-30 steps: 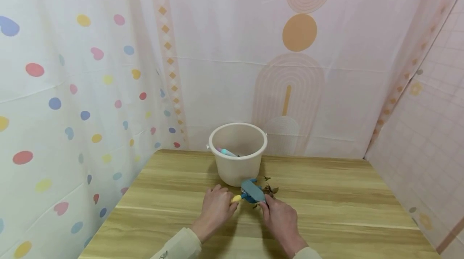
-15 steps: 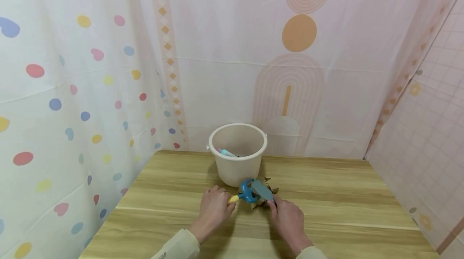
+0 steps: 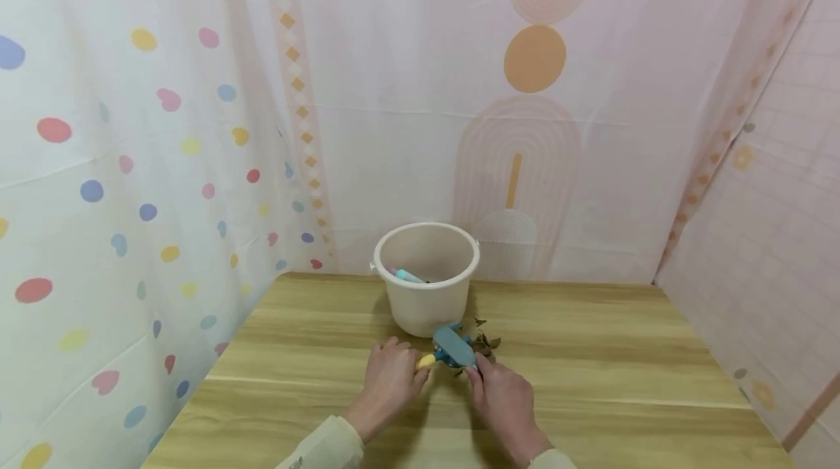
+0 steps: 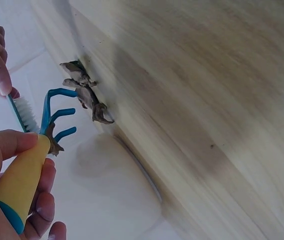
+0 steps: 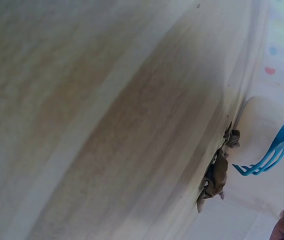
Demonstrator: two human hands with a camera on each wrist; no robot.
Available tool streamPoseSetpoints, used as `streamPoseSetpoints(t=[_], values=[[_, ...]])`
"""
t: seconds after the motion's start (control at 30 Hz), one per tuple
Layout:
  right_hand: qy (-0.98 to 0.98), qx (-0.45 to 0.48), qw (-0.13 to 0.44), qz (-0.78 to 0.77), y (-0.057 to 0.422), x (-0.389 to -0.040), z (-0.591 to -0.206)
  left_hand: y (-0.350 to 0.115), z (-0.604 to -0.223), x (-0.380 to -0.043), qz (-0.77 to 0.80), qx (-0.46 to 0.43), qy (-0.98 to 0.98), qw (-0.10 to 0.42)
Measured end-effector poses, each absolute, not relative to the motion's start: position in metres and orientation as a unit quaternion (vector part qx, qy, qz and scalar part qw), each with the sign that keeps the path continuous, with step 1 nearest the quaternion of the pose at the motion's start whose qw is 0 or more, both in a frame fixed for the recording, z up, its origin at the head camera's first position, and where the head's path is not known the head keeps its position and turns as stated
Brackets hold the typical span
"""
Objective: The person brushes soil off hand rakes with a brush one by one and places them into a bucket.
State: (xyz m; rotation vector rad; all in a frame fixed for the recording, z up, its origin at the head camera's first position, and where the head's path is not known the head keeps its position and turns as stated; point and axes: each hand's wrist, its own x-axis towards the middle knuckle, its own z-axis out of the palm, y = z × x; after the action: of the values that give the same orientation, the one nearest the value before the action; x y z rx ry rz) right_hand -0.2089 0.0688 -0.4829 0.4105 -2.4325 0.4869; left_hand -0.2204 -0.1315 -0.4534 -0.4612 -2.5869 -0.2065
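My left hand grips the yellow handle of a small hand rake with blue tines. In my right hand is a teal-backed brush, its white bristles turned toward the rake. The brush lies over the rake's head and mostly covers it in the head view. A brown scrap clings at the base of the tines. Below the rake, dry brown leaves lie in a small heap on the wooden table.
Just behind the rake stands a cream bucket, holding a turquoise and white object and something purple. The wooden table meets patterned curtains at the back and sides. Dark specks dot the tabletop.
The brush slid right, uncovering the rake's blue head, and has since come back left over it. My left hand and the rake barely moved. The head view shifted slightly.
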Motion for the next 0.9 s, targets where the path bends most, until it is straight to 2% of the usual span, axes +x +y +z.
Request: streamPoseSetpoints(t=[0.27, 0.53, 0.67, 0.77, 0.9], values=[[-0.928, 0.132, 0.287, 0.196, 0.073, -0.213, -0.483, -0.132, -0.453, -0.222, -0.080, -0.171, -0.946, 0.262], [-0.939, 0.097, 0.255, 0.211, 0.080, -0.215, -0.482, -0.134, -0.453, -0.221, -0.080, -0.168, -0.949, 0.253], [-0.932, 0.096, 0.282, 0.207, 0.079, -0.217, -0.478, -0.134, -0.452, -0.222, -0.076, -0.163, -0.951, 0.251], [-0.921, 0.138, 0.306, 0.198, 0.073, -0.215, -0.476, -0.133, -0.451, -0.222, -0.075, -0.168, -0.952, 0.244], [-0.919, 0.168, 0.309, 0.178, 0.067, -0.212, -0.476, -0.129, -0.451, -0.221, -0.077, -0.175, -0.952, 0.241]])
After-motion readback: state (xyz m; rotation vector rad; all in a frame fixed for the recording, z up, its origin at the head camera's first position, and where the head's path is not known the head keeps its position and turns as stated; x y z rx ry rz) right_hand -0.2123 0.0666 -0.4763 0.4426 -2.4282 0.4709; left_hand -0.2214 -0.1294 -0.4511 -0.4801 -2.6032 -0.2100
